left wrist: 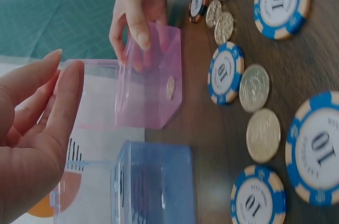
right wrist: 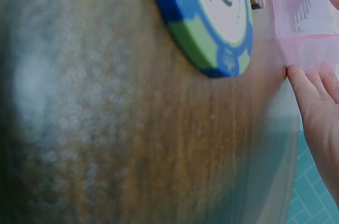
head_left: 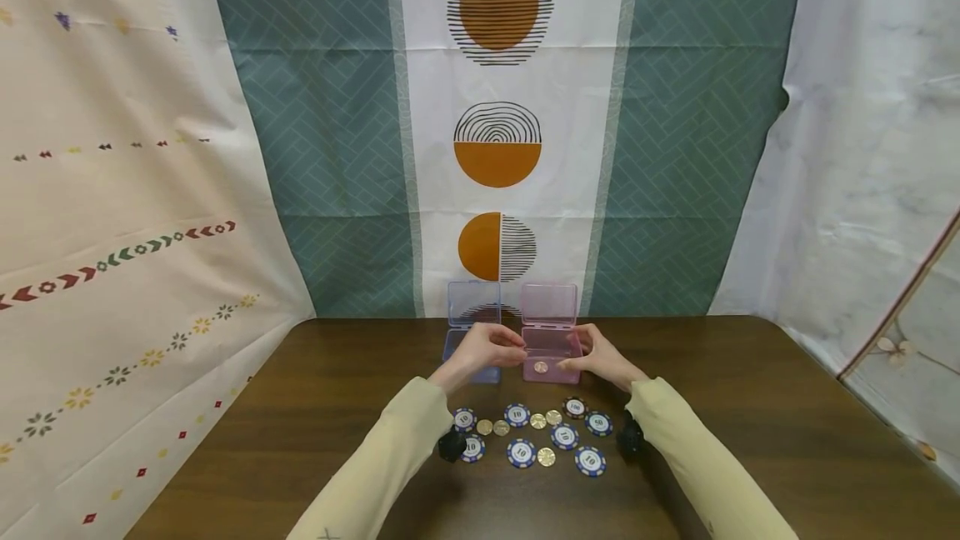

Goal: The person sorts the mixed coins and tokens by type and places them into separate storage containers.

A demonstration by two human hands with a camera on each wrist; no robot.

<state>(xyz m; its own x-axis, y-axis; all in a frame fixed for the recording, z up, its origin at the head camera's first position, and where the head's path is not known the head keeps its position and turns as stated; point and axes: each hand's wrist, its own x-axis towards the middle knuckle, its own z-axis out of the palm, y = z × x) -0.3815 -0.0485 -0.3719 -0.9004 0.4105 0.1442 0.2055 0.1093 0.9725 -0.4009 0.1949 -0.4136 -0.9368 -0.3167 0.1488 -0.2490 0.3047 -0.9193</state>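
Note:
Two small clear boxes stand open at the table's far middle, a blue box point(head_left: 471, 338) on the left and a pink box point(head_left: 551, 350) on the right. One gold coin point(head_left: 541, 367) lies in the pink box point(left wrist: 153, 97). My right hand point(head_left: 587, 351) pinches the pink box's right wall, thumb on the rim in the left wrist view point(left wrist: 133, 41). My left hand point(head_left: 516, 350) hovers at that box's left edge with fingers nearly straight point(left wrist: 63, 75), holding nothing. Blue-and-white chips point(head_left: 521, 452) and gold coins point(head_left: 546, 457) lie in front of both hands.
The dark wooden table point(head_left: 750, 407) is bare to the left and right of the chips. Patterned cloth hangs behind the boxes point(head_left: 498, 148) and on both sides. In the right wrist view a blue-green chip point(right wrist: 212, 17) lies close beside the pink box point(right wrist: 307, 7).

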